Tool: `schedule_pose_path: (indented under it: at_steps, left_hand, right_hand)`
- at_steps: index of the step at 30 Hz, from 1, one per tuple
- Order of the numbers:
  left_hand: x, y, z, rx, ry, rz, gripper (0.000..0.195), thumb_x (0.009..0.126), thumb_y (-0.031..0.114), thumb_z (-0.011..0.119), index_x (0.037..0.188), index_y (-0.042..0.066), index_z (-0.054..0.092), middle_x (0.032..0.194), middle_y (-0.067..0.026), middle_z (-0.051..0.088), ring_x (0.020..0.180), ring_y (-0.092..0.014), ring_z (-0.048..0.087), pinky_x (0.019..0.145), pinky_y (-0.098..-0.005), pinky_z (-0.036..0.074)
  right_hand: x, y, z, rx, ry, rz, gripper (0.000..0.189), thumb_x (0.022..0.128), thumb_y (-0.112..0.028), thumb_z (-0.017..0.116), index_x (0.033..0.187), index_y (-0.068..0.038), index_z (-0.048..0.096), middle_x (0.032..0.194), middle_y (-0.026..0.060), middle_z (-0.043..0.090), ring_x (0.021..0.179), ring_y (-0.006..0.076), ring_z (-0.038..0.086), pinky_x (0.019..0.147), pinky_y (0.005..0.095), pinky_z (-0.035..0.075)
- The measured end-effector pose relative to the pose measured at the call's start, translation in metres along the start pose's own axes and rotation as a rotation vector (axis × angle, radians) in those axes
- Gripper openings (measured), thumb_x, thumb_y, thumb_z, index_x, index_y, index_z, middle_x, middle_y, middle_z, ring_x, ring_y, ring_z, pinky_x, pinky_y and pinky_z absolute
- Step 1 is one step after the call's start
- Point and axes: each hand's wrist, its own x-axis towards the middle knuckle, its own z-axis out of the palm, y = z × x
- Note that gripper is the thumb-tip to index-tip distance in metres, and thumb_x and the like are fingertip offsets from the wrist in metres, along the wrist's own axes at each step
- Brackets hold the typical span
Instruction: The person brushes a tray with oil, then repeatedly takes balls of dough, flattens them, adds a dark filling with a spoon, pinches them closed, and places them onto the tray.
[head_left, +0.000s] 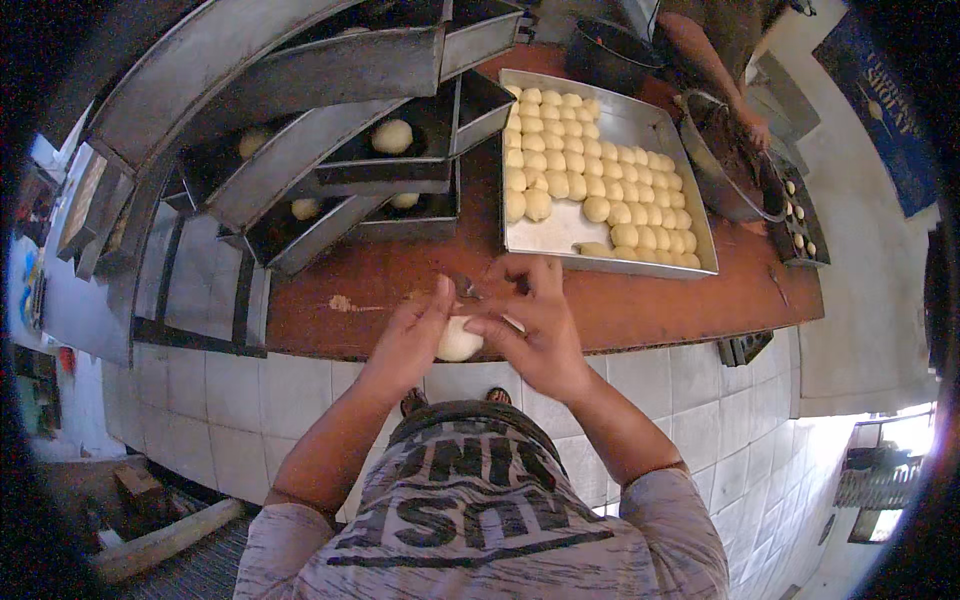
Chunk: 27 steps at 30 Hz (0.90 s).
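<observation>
A pale dough ball (459, 341) is held in front of me, over the near edge of the wooden table. My left hand (409, 334) cups it from the left with the thumb raised. From the other side my right hand (540, 322) presses its thumb against the dough, its fingers bent and slightly blurred. Just beyond the ball, a small metal utensil (466, 286) shows between my hands; whether it is touched cannot be made out. Past my right hand stands a square metal tray (615, 262) with rows of dough balls (574, 161).
Stacked metal pans (322, 165) at left hold single dough balls (391, 137). At right, a person's hand (750, 127) reaches into a large pot (701, 150) of dark filling. Beside it sits a dark moulded pan (802, 217) with small pale pieces. A thin utensil (778, 285) lies near the right edge.
</observation>
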Motion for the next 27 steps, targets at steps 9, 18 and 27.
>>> schedule_pose_path:
  at_steps: [9,18,27]
  left_hand:
    - [0.021,-0.035,-0.015,-0.405,-0.124,0.108,0.041,0.093,0.031,0.044,0.119,0.000,0.047,0.105,-0.0092,0.057,0.094,-0.019,0.056,0.083,-0.0307,0.044]
    - [0.004,-0.007,0.015,0.323,0.033,0.169,0.032,0.094,0.023,0.043,0.117,0.003,0.051,0.103,-0.0110,0.058,0.095,-0.020,0.055,0.080,-0.0301,0.046]
    - [0.016,0.021,0.001,0.015,-0.372,0.092,0.086,0.082,0.071,0.023,0.129,0.001,0.040,0.119,-0.0211,0.051,0.111,-0.025,0.047,0.098,-0.0356,0.033]
  right_hand:
    - [0.006,-0.008,0.002,0.044,-0.001,-0.003,0.023,0.072,-0.013,0.068,0.094,-0.010,0.065,0.100,0.0084,0.054,0.099,0.0288,0.044,0.087,0.0365,0.037]
    - [0.007,0.017,0.015,0.793,0.001,0.603,0.018,0.075,-0.007,0.064,0.093,-0.007,0.064,0.106,0.0080,0.054,0.098,0.0247,0.047,0.086,0.0334,0.037]
    - [-0.003,-0.012,0.013,0.271,-0.126,-0.160,0.011,0.072,-0.006,0.068,0.082,-0.005,0.062,0.086,0.0076,0.059,0.075,0.0227,0.056,0.069,0.0318,0.046]
